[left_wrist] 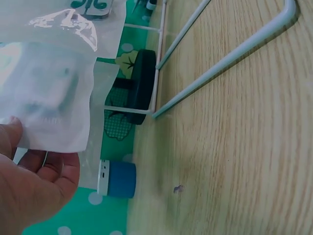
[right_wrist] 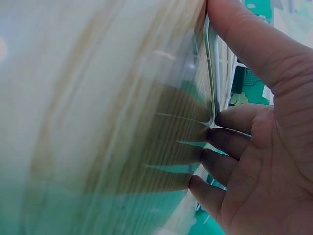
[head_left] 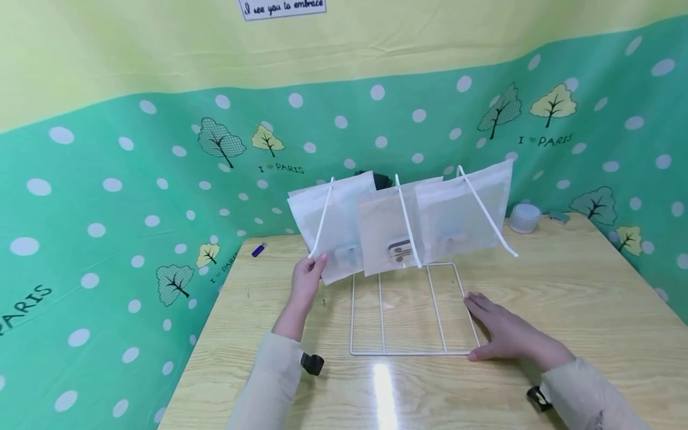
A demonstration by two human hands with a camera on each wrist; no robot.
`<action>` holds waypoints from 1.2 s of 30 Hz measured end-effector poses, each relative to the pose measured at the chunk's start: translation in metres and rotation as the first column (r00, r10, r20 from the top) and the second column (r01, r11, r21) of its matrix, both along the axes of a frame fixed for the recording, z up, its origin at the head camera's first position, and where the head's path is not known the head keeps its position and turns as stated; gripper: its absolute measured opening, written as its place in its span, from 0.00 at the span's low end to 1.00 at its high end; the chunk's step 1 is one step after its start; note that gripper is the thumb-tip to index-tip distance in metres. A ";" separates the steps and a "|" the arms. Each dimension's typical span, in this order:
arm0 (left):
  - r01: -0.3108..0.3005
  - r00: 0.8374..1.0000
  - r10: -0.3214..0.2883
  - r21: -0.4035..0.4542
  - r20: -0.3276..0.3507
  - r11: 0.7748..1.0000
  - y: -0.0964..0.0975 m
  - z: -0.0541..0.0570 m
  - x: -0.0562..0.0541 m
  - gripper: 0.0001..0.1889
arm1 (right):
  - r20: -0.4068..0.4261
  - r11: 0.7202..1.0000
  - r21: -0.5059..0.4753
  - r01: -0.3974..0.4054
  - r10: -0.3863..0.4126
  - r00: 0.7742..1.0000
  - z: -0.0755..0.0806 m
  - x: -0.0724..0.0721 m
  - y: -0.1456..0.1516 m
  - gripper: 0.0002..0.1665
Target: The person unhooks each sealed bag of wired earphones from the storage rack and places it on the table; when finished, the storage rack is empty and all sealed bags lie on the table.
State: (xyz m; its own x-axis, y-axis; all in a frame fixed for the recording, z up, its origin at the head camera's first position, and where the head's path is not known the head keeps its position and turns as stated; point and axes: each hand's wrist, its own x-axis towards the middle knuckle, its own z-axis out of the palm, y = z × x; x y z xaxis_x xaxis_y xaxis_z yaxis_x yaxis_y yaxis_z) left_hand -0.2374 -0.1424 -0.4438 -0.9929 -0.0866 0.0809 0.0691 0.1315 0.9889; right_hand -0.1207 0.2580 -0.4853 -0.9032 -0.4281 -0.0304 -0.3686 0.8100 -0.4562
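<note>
A white wire rack (head_left: 414, 353) lies with its base flat on the wooden table, its three prongs slanting upward. Pale packets hang on the prongs: a left packet (head_left: 346, 209), a middle packet (head_left: 376, 230) with a dark printed or enclosed shape low down, and a right packet (head_left: 467, 206). My left hand (head_left: 305, 279) pinches the lower left corner of the left packet, thumb in front and fingers behind, close to the prong's tip. With fingers spread, my right hand (head_left: 502, 328) rests at the base's right side, fingertips touching the table; the thumb (right_wrist: 244, 36) lies by the wire.
Behind the packets is a partly hidden black object (head_left: 381, 181). A white round container (head_left: 524, 218) stands at the back right, beside a small grey-green item (head_left: 559, 217). A small blue-purple stick (head_left: 258, 250) lies at the back left. Green dotted cloth (head_left: 161, 137) hangs around the table.
</note>
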 end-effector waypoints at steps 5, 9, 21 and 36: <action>-0.037 0.998 0.039 0.045 -0.040 0.998 -0.003 0.003 0.012 0.18 | -0.023 1.000 0.003 -0.004 0.004 1.000 -0.001 0.001 0.000 0.70; -0.026 0.998 0.031 0.093 -0.055 0.995 -0.007 0.006 0.021 0.19 | -0.023 1.000 0.005 0.000 0.000 1.000 -0.001 0.002 0.000 0.70; -0.013 0.992 0.034 0.167 -0.122 0.986 -0.019 0.011 0.050 0.19 | 0.001 1.000 0.001 0.006 -0.006 1.000 0.000 0.001 -0.002 0.70; 0.046 0.994 -0.029 0.166 -0.102 0.985 -0.034 0.011 0.094 0.17 | 0.018 1.000 0.008 0.014 -0.014 1.000 -0.002 0.002 -0.003 0.70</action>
